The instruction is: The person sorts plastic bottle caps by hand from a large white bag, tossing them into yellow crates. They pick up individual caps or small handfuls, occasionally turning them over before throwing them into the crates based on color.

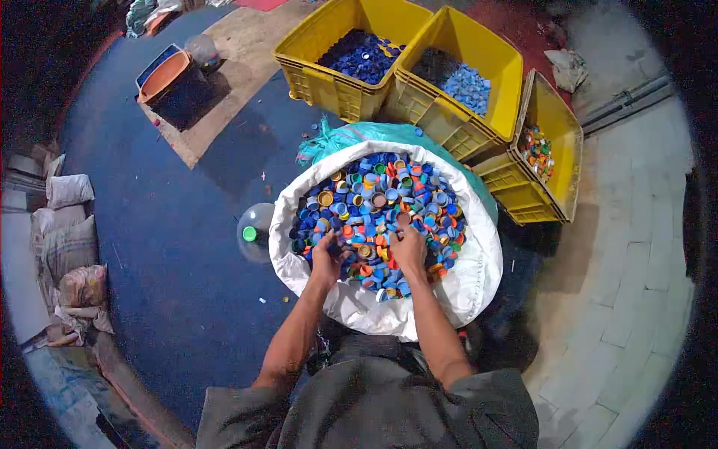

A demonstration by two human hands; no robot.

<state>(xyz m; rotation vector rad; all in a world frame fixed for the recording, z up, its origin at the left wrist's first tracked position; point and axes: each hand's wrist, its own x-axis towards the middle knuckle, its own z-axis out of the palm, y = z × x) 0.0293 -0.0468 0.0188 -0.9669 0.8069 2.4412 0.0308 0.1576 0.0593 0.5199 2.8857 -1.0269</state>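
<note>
A big white sack (479, 258) with its mouth rolled wide stands in front of me, filled with loose plastic bottle caps (359, 198) in blue, orange, green, yellow and white. At the left side of the heap, my left hand (326, 260) touches the caps, thumb and fingers apart and slightly blurred. My right hand (409, 251) is over the middle of the heap, its fingers curled together at a brownish bottle cap (404, 218). Some of its fingertips are hidden among the caps.
Behind the sack are a yellow crate (329, 78) of dark blue caps, another yellow crate (449, 131) of light blue ones and a tilted crate (523, 191) of mixed caps. A clear bottle (258, 224) lies left; an orange tub (164, 75) stands farther off. Stuffed bags (67, 243) line the left.
</note>
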